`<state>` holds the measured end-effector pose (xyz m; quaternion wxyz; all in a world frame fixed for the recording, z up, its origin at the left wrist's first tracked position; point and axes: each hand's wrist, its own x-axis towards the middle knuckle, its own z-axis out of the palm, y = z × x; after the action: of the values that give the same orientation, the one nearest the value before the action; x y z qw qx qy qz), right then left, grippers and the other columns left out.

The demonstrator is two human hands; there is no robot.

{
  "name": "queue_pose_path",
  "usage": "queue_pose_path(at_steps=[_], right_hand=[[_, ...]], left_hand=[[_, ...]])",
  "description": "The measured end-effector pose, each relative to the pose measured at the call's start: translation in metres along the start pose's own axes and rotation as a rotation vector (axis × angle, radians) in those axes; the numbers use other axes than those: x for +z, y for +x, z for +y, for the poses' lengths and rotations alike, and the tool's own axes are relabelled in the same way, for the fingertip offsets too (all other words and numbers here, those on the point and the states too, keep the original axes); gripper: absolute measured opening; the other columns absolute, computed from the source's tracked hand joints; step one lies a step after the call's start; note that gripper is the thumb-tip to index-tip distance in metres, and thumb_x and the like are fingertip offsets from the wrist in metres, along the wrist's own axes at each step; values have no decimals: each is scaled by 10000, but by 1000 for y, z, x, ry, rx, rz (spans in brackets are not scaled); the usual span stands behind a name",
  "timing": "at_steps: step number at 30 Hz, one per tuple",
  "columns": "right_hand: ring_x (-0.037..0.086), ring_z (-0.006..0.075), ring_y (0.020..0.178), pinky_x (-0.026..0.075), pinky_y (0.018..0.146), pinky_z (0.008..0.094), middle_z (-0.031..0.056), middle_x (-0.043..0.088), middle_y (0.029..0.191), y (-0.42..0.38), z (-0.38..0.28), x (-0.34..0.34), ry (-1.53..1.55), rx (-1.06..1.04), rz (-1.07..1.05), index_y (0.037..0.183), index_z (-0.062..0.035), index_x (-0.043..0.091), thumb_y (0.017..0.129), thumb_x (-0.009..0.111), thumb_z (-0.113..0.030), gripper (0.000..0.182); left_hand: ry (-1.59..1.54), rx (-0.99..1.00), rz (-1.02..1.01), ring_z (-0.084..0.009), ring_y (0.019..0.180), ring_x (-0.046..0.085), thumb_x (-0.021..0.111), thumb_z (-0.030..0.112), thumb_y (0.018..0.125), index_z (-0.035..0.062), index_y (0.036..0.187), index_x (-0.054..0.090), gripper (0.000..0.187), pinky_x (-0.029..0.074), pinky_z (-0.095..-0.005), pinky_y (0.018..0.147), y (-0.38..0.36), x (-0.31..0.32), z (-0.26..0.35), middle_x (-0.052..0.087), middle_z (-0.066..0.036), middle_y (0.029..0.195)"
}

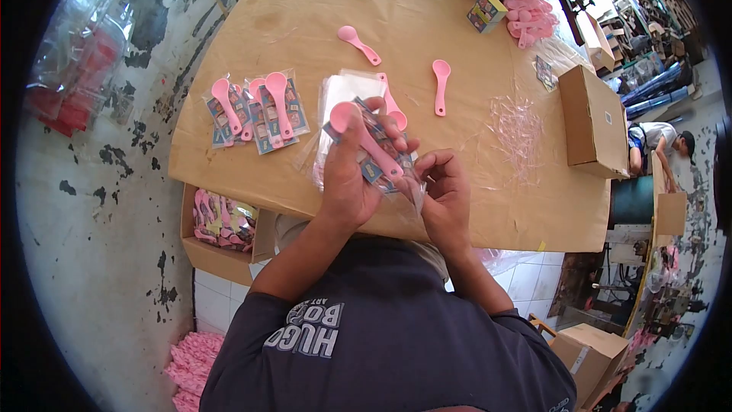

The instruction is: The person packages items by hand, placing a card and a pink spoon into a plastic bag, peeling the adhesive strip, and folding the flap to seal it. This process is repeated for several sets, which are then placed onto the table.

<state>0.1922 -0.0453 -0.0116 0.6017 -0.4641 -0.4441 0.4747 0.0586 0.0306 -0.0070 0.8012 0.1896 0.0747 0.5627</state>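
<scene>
My left hand (352,175) is closed around a pink spoon (374,149) and a printed card in a clear plastic bag, held over the table. The fingers of my right hand (446,198) pinch the lower end of that clear bag (412,189). Beneath my left hand lies a stack of clear plastic bags (335,91), partly hidden, with a loose pink spoon (393,103) beside it. Two more loose spoons, one upper (358,44) and one right (441,88), rest farther off. Several bagged spoons with printed cards (278,111) lie to the left.
A brown-covered table (320,8) spans the view. On its right are a cardboard box (593,122), thin plastic strips (515,137), a small printed box (486,13) and a pink spoon pile (530,17). An open carton (221,221) holds bagged spoons. Another person (659,141) works far right.
</scene>
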Motion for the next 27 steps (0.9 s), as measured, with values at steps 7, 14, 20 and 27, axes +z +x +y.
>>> queue_pose_path(at_steps=[7, 14, 20, 27], right_hand=[[557, 109, 950, 491, 782, 268, 63, 579, 1145, 3, 3, 15, -179, -202, 122, 1218, -58, 537, 842, 839, -39, 482], [526, 378, 1298, 478, 1035, 438, 208, 497, 1476, 16, -26, -2, -843, -552, -112, 1402, -61, 524, 799, 795, 0, 665], [439, 396, 1433, 407, 1138, 488, 180, 450, 1574, 22, -27, -12, -1016, -692, -59, 1308, -219, 696, 766, 776, 6, 592], [478, 376, 1409, 441, 1116, 475, 112, 582, 1469, 28, -42, -10, -821, -759, -70, 1064, -230, 791, 707, 807, -46, 401]], left_hand=[[12, -122, -23, -226, 1024, 684, 513, 235, 1099, 41, 1417, 454, 377, 584, -431, 958, -6, -8, 8, 653, -122, 1104], [-42, -185, 66, -287, 1253, 620, 499, 324, 1104, 18, 1449, 435, 465, 505, -453, 1092, 5, 0, 32, 610, -204, 1351], [-60, -308, 26, -319, 1343, 554, 407, 396, 1120, -27, 1464, 420, 545, 427, -426, 1169, 6, 12, 36, 555, -219, 1451], [-57, -566, -29, -325, 1286, 603, 410, 354, 1117, 10, 1549, 375, 553, 499, -449, 1093, -8, -7, 13, 550, -196, 1459]])
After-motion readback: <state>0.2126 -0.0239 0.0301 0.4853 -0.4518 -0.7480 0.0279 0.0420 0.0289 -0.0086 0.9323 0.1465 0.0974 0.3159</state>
